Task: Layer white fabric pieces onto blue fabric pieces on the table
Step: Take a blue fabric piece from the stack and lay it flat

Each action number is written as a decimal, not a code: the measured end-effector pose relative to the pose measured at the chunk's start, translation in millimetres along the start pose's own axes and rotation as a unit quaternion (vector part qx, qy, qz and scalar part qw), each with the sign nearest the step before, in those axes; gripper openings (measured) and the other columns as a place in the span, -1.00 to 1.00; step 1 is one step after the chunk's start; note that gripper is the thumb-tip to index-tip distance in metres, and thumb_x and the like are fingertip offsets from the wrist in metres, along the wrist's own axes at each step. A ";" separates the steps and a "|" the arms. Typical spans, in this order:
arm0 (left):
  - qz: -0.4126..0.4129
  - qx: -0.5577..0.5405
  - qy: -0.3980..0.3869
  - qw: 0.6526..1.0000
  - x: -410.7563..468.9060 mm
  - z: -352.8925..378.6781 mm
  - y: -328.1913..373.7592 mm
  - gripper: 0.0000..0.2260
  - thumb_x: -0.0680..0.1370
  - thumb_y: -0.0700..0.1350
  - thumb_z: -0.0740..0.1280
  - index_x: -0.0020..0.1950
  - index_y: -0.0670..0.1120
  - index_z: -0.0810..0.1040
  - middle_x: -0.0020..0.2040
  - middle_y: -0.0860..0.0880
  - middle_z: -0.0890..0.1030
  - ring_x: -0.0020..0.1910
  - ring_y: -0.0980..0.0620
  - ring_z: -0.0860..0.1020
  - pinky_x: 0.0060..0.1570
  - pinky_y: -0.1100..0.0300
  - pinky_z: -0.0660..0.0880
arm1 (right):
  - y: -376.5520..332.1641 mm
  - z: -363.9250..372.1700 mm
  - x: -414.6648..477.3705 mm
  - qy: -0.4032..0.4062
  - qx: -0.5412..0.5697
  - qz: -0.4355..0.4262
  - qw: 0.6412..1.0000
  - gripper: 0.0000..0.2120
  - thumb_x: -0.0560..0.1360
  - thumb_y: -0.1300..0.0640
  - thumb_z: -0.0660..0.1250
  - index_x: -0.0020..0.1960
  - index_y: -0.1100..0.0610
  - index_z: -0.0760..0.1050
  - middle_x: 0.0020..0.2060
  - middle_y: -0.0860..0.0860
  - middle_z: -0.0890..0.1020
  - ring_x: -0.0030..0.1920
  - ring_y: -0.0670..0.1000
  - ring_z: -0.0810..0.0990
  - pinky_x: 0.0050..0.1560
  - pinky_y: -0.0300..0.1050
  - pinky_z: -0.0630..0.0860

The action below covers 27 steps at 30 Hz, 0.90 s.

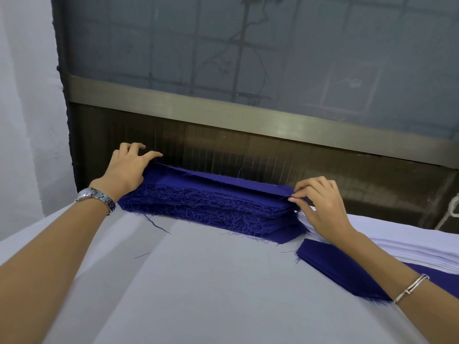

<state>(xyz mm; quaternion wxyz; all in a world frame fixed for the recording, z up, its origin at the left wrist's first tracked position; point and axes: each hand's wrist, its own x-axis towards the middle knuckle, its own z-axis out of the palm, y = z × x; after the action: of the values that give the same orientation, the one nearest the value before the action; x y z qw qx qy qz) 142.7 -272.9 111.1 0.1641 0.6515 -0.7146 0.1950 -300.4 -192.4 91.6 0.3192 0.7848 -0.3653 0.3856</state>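
A thick stack of frayed blue fabric pieces (211,207) lies at the far edge of the white-covered table (198,281). The top blue piece (223,178) is lifted off the stack along its length. My left hand (126,167) holds its left end, thumb hidden under the cloth and fingers spread above. My right hand (320,204) pinches its right corner between thumb and fingertips. A stack of white fabric pieces (409,247) sits at the right, on top of more blue fabric (347,266) that my right forearm crosses.
A dark panel with a metal rail (248,115) and a mesh window rises directly behind the table. A white wall (24,120) stands at the left. A white cord (452,212) hangs at the far right. Loose blue threads lie on the table cover.
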 end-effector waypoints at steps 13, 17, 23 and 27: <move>-0.030 -0.026 0.073 0.997 -1.9 -71.2 -25.8 -0.86 0.55 0.10 0.37 0.03 0.12 0.67 -0.01 -0.01 0.64 0.12 -0.14 0.49 0.20 -0.04 0.25 | -2.0 -16.0 7.5 0.015 0.095 0.177 0.980 -0.90 0.53 0.32 0.41 -0.02 0.15 0.61 -0.15 -0.07 0.61 -0.15 -0.19 0.47 0.01 -0.42 0.31; 0.003 -0.041 -0.022 0.999 1.7 -112.7 -20.3 -0.71 0.60 0.14 0.26 0.23 0.08 0.62 0.13 0.01 0.61 0.21 -0.10 0.49 0.23 0.00 0.23 | 5.5 -41.4 9.7 0.042 0.228 0.275 0.933 -0.87 0.58 0.30 0.34 0.04 0.10 0.56 -0.13 -0.10 0.62 -0.13 -0.25 0.54 -0.08 -0.43 0.47; 0.082 -0.155 -0.160 0.971 -6.9 -142.0 26.2 -0.76 0.60 -0.07 0.33 0.26 -0.01 0.61 0.13 0.01 0.64 0.13 -0.06 0.57 0.26 -0.08 0.47 | 26.3 -98.1 -15.6 0.073 0.321 0.383 0.863 -0.88 0.58 0.23 0.34 -0.01 0.03 0.58 -0.20 -0.13 0.67 -0.17 -0.22 0.63 -0.28 -0.39 0.55; 0.155 -0.213 -0.243 0.933 -16.8 -147.2 53.5 -0.89 0.56 -0.07 0.37 0.03 0.07 0.69 -0.06 0.13 0.71 -0.03 0.10 0.66 0.10 0.09 0.56 | 53.9 -144.4 -43.7 -0.055 0.355 0.460 0.812 -0.79 0.41 0.08 0.43 -0.02 0.19 0.60 -0.39 0.03 0.62 -0.50 -0.08 0.44 -0.54 -0.28 0.39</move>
<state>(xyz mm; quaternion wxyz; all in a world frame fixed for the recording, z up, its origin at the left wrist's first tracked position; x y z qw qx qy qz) 88.2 -181.8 227.5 0.0883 0.5096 -0.8496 -0.1033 -417.4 -93.7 138.8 -0.2168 0.6036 -0.5385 0.5466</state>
